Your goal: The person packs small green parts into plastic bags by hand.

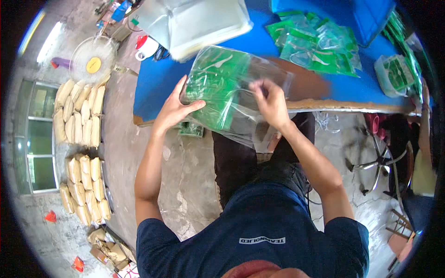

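Far left on the floor lie stacked tan sacks (79,116) beside a round fan (94,59). At the blue table (157,88) edge, the left hand (178,109) lies open against a clear bag (227,92) of green packets, and the right hand (270,103) pinches its top. More green packets (320,44) lie on the table to the right, well apart.

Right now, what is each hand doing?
Left hand: open, flat against the clear bag of green packets.
Right hand: closed, pinching the bag's clear plastic.
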`<state>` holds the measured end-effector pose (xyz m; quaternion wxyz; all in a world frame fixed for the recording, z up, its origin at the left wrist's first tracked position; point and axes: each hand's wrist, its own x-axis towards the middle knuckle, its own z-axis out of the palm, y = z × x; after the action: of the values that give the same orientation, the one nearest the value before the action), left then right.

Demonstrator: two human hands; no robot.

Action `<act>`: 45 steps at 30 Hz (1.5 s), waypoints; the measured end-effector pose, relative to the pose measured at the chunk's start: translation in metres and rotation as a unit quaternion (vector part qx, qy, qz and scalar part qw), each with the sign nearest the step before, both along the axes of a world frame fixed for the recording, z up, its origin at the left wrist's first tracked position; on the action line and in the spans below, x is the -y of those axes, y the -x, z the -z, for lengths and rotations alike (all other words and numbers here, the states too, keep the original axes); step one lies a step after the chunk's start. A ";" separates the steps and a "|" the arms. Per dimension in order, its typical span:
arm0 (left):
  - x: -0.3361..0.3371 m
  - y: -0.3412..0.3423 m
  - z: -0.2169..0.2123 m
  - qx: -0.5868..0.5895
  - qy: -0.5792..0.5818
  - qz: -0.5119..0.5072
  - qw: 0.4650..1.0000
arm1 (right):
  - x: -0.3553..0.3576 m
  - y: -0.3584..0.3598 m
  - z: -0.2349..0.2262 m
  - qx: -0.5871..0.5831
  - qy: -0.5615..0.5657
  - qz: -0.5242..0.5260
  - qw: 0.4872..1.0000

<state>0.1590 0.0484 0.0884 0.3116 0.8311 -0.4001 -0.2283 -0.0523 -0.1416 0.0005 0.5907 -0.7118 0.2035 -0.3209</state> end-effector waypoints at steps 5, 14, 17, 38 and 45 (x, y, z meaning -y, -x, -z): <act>0.018 -0.008 -0.013 -0.061 -0.019 0.092 0.994 | -0.011 -0.034 -0.020 0.086 0.036 -0.051 0.994; 0.076 0.021 -0.018 0.274 -0.061 0.270 0.921 | -0.039 -0.007 0.007 0.120 0.253 -0.184 0.942; 0.066 -0.004 -0.035 0.229 0.040 0.226 0.946 | -0.032 0.007 0.015 0.077 0.322 -0.139 0.933; 0.078 -0.008 0.005 0.347 -0.022 0.327 0.879 | -0.081 -0.010 -0.003 -0.060 0.340 -0.002 0.939; 0.080 0.014 0.022 0.324 -0.035 0.316 0.891 | -0.099 -0.028 0.018 -0.128 0.390 -0.021 0.912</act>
<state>0.1451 -0.0318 0.0667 0.0466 0.6994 -0.7117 -0.0466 -0.0248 -0.0423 -0.0174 0.2416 -0.9247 0.1214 -0.2681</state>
